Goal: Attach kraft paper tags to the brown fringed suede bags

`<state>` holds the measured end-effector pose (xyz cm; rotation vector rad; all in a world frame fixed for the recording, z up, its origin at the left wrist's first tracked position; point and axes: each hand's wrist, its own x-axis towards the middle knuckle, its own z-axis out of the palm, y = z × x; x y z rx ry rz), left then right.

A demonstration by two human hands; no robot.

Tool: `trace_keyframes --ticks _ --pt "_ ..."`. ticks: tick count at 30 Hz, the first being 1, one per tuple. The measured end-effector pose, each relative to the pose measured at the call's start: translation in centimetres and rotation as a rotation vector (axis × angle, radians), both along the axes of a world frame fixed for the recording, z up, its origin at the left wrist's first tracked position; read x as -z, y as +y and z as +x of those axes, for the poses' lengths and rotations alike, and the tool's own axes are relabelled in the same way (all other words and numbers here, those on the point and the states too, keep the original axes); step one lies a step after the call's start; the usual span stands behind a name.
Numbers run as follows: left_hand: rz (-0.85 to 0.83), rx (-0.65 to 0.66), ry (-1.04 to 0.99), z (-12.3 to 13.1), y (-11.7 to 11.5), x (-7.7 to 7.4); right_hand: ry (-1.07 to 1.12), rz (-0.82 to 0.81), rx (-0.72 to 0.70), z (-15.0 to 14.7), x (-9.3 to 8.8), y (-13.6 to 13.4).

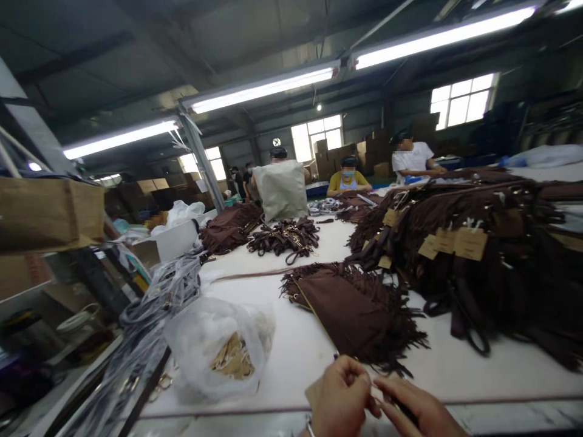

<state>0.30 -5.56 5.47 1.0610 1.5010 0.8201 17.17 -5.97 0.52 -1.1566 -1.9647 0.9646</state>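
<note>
A dark brown fringed bag [350, 309] lies on the white table, one zipped edge running down to my hands. My left hand [342, 397] is closed at the near end of that edge, fingers pinched together, with part of a tan card [313, 393] showing beside it. Touching or nearly touching it, my right hand [410, 403] is also closed, its fingers round a thin dark item that I cannot make out. A clear plastic bag [216, 346] left of my hands holds tan tags with white strings [234, 358].
Brown fringed bags with tags [460, 243] are heaped at the right. Dark straps with clasps [286, 237] lie farther back. Plastic-wrapped straps [159, 303] cover the left side. Several people work beyond the table, one in a white shirt [412, 159].
</note>
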Motion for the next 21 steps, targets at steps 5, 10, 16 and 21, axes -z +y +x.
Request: trace_keyframes --ticks 5,10,16,21 --pt "0.119 0.114 -0.249 -1.3 0.3 1.8 0.051 -0.084 0.023 -0.6 -1.5 -0.6" --pt "0.093 0.104 -0.311 -2.1 0.2 1.9 -0.005 0.076 0.086 -0.2 -0.2 -0.3" --pt "0.08 0.141 -0.21 -1.9 0.3 2.2 -0.159 0.398 0.08 -0.2 0.8 -0.2" --pt "-0.03 0.103 -0.187 -1.0 -0.3 2.9 -0.228 0.317 0.061 -0.6 1.7 -0.8"
